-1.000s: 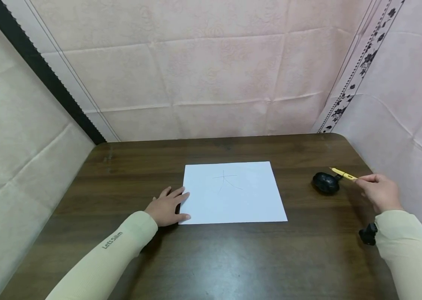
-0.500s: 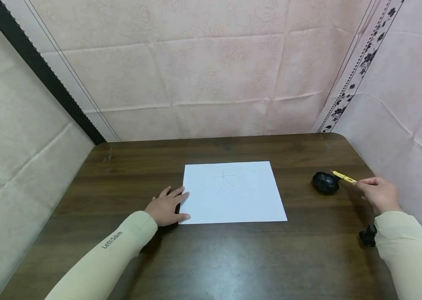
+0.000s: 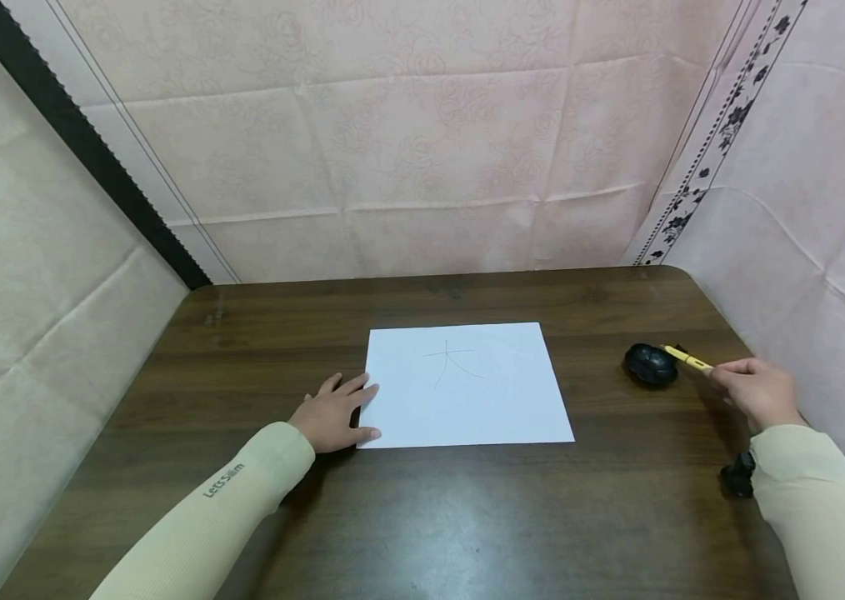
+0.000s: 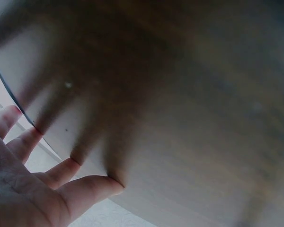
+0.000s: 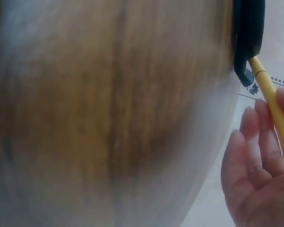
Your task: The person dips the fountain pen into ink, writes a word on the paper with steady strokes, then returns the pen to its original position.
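The white sheet of paper (image 3: 497, 400) lies flat on the brown table, with a few thin crossing and slanting lines drawn on its upper part. On the sheet's left edge rests my left hand (image 3: 334, 417), its fingers spread; in the left wrist view, the fingertips (image 4: 116, 184) press on the tabletop side by side. Off to the right, my right hand (image 3: 758, 392) pinches a yellow pen (image 3: 687, 358) near its rear end. The pen points left, and its tip overlaps the right side of a black, rounded, lobed dish-like object (image 3: 651, 367). In the right wrist view the pen (image 5: 270, 97) meets that black object's lower end.
The dark brown wooden table (image 3: 407, 525) has rounded far corners. Pale patterned cloth (image 3: 430, 150) hangs behind it and along both sides, close to the right forearm. A small black device (image 3: 737, 475) sits under the right wrist.
My right hand has shifted slightly left and down, bringing the pen tip from behind the black object onto its right side. The left hand and the paper stay practically in place.
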`<state>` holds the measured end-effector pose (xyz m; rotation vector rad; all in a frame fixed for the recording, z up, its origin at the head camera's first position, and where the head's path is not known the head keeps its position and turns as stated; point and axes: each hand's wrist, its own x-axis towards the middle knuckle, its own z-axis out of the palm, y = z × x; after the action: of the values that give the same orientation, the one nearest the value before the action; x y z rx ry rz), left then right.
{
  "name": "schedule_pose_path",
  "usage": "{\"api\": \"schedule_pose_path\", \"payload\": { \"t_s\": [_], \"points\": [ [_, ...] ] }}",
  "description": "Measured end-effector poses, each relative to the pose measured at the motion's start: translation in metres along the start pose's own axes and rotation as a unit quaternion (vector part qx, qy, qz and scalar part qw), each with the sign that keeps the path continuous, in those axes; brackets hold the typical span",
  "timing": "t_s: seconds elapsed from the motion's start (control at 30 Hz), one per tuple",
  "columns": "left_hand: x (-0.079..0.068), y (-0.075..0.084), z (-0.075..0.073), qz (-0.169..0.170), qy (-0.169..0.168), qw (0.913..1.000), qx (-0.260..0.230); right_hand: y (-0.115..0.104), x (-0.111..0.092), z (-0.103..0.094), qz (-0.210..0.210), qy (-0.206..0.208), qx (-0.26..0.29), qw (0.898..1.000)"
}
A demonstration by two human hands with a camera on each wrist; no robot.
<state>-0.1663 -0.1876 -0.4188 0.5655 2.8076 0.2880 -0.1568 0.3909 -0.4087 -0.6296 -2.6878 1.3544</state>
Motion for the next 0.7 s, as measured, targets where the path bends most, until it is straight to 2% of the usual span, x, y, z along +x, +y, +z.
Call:
{"api": "schedule_pose_path", "payload": {
  "t_s": [0.4, 0.7],
  "points": [
    [0.0005, -0.0007, 0.0007, -0.003, 0.000, 1.0000, 0.001, 0.0027, 0.0005, 0.0002, -0.014, -0.033, -0.026, 0.999],
    [0.0003, -0.0009, 0.0012, -0.001, 0.002, 1.0000, 0.000, 0.0019, 0.0005, -0.0007, -0.014, -0.060, -0.083, 0.995]
  ]
}}
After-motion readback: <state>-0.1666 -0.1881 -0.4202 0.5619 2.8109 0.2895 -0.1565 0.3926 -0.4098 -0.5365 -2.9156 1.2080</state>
